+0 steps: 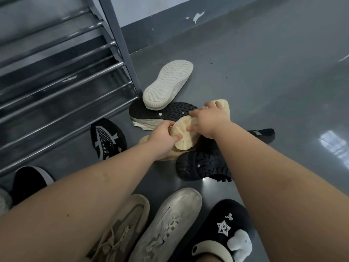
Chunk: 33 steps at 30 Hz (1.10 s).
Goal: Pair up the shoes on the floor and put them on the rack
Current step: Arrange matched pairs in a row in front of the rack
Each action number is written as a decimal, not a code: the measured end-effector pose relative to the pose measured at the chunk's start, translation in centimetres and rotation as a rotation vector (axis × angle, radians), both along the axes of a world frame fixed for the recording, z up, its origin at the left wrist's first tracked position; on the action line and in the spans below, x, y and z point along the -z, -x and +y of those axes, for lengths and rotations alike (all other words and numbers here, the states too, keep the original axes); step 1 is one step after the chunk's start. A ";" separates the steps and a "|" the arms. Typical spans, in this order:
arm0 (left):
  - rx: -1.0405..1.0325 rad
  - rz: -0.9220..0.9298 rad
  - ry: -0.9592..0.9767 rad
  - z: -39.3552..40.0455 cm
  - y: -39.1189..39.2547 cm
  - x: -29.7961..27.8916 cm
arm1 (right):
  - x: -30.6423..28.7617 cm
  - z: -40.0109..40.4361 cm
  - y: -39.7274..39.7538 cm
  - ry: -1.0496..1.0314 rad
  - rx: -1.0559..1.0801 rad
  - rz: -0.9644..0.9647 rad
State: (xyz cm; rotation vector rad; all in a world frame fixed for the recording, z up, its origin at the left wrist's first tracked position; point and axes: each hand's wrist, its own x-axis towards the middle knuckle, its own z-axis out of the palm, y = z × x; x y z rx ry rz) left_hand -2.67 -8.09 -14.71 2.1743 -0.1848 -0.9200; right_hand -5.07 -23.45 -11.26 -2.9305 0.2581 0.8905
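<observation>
Two cream slippers lie sole-up in the pile on the grey floor. My left hand (164, 138) grips the near cream slipper (184, 142) at its edge. My right hand (209, 120) presses on the far cream slipper (222, 104), fingers curled over it. The two slippers overlap between my hands. A white shoe (167, 84) lies sole-up on a black-soled shoe (170, 112) behind them. The metal shoe rack (62, 76) with its bars stands at the left.
A black chunky-soled shoe (202, 165) and a black knit shoe (264, 135) lie under my right forearm. A black patterned shoe (107, 138) sits by the rack. A beige sneaker (122, 229), a grey-white shoe (170, 222) and a black star slipper (224, 222) are nearest me.
</observation>
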 end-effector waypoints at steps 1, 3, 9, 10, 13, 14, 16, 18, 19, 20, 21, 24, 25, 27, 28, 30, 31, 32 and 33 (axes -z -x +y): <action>0.053 -0.057 -0.027 0.6 -0.3 -0.5 | -0.3 0.3 0.0 0.012 -0.030 0.003; 0.154 -0.158 -0.085 2.0 -1.0 -1.8 | -0.7 1.0 0.1 0.010 -0.065 -0.004; 0.226 -0.332 -0.114 8.7 -2.1 -6.5 | -2.6 6.3 0.0 -0.130 -0.067 -0.188; 0.220 -0.355 -0.125 10.1 -2.0 -7.4 | -3.0 7.5 -0.1 -0.159 -0.076 -0.227; 0.203 -0.407 -0.164 15.2 -1.2 -9.7 | -4.3 12.2 0.0 -0.229 -0.128 -0.300; 0.205 -0.427 -0.183 17.0 -0.8 -10.3 | -4.4 13.9 0.1 -0.235 -0.161 -0.324; 0.208 -0.471 -0.226 20.7 0.2 -11.4 | -4.5 17.4 0.4 -0.263 -0.214 -0.358; 0.185 -0.505 -0.265 24.1 1.6 -12.1 | -4.2 20.4 0.7 -0.293 -0.252 -0.380; 0.165 -0.511 -0.275 25.7 2.3 -12.3 | -4.1 21.8 0.9 -0.296 -0.277 -0.395; 0.138 -0.514 -0.283 27.1 3.0 -12.3 | -4.0 22.9 1.2 -0.291 -0.300 -0.414; 0.104 -0.516 -0.296 28.5 3.7 -12.3 | -3.9 23.9 1.5 -0.287 -0.309 -0.438; -0.027 -0.529 -0.315 32.0 5.2 -11.9 | -3.7 26.4 2.2 -0.390 -0.104 -0.428; -0.062 -0.544 -0.300 32.8 5.5 -11.7 | -3.9 27.5 2.3 -0.504 0.045 -0.390; -0.083 -0.593 -0.270 33.6 6.0 -11.3 | -3.7 29.8 2.2 -0.818 0.438 -0.274; -0.079 -0.611 -0.257 33.8 6.3 -11.1 | -3.5 30.8 1.9 -0.968 0.666 -0.221; -0.067 -0.621 -0.217 33.5 7.0 -10.8 | -3.8 32.4 1.3 -1.191 1.081 -0.070; -0.062 -0.621 -0.196 33.3 7.5 -10.5 | -3.9 32.8 1.1 -1.273 1.198 0.005; -0.056 -0.616 -0.180 33.0 7.8 -10.2 | -4.1 32.9 1.1 -1.318 1.251 0.047; -0.049 -0.609 -0.172 32.8 8.1 -9.9 | -4.3 33.1 1.2 -1.319 1.268 0.055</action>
